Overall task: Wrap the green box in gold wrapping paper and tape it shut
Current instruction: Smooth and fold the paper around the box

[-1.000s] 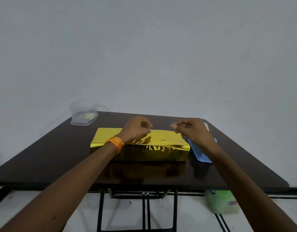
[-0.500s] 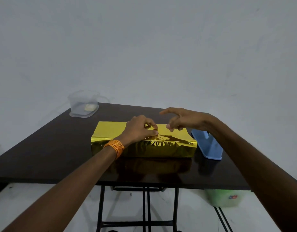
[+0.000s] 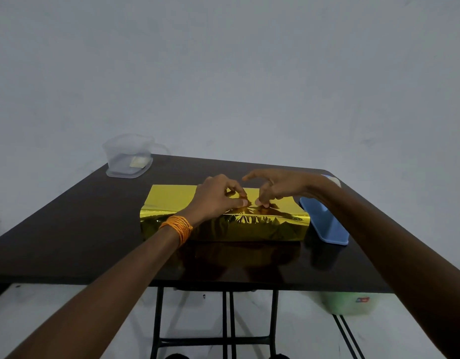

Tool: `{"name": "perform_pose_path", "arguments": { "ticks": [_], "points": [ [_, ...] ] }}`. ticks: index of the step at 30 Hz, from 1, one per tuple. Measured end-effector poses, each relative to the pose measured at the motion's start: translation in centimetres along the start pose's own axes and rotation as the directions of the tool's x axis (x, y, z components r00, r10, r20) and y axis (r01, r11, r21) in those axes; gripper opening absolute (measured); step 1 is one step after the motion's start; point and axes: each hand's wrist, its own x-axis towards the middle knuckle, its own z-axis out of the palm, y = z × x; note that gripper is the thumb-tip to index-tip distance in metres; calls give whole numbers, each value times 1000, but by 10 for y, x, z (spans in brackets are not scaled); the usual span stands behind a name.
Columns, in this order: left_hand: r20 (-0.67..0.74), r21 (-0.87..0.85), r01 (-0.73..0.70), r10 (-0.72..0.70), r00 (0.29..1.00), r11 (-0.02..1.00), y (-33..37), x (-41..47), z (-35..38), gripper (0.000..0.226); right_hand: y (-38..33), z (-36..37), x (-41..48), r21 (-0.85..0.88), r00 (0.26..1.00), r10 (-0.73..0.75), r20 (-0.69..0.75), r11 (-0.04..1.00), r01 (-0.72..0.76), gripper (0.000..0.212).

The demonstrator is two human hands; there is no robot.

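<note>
**A:** What's changed on the dark table (image 3: 68, 250)?

**B:** Both hands have dropped from above onto the parcel's top. The left hand (image 3: 216, 199) and right hand (image 3: 278, 187) each pinch the gold wrapping paper (image 3: 249, 228) at its seam, fingertips nearly meeting.

**A:** And the green box?

**B:** Hidden inside the paper, mid-table, beside a blue tray (image 3: 324, 224). I can't see any tape, but they're probably sticking the seam down.

Shiny gold wrapping paper (image 3: 172, 200), blue tray (image 3: 324, 224), dark table (image 3: 68, 229) (orange bangles (image 3: 177, 228))
</note>
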Motion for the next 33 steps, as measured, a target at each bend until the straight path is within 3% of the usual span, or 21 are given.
{"name": "perform_pose_path", "arguments": {
  "ticks": [6,10,18,22,24,28,33],
  "points": [
    [-15,-26,-3,3,1000,1000,-1,1,1,24,0,0,7,-97,998,69,-5,993,-69,80],
    [-4,-36,-3,2,1000,999,-2,0,-1,24,6,-6,-2,-154,977,195,-81,966,-206,86],
    [2,-42,12,-12,1000,999,1,-3,-3,19,47,6,-25,122,961,223,-160,971,-205,68],
    [-3,-31,17,-17,1000,999,2,-4,-3,20,32,12,-14,136,860,168,-482,984,-116,78],
    [-3,-21,20,-20,1000,1000,2,-3,-2,20,26,30,-6,150,854,144,-500,986,-79,86],
    [12,4,24,-25,1000,1000,1,-2,-2,21,47,70,2,119,812,185,-553,983,-142,99],
    [18,-13,8,-7,1000,1000,2,-4,-3,22,55,78,-14,188,724,218,-655,974,-124,90]
  ]
}}
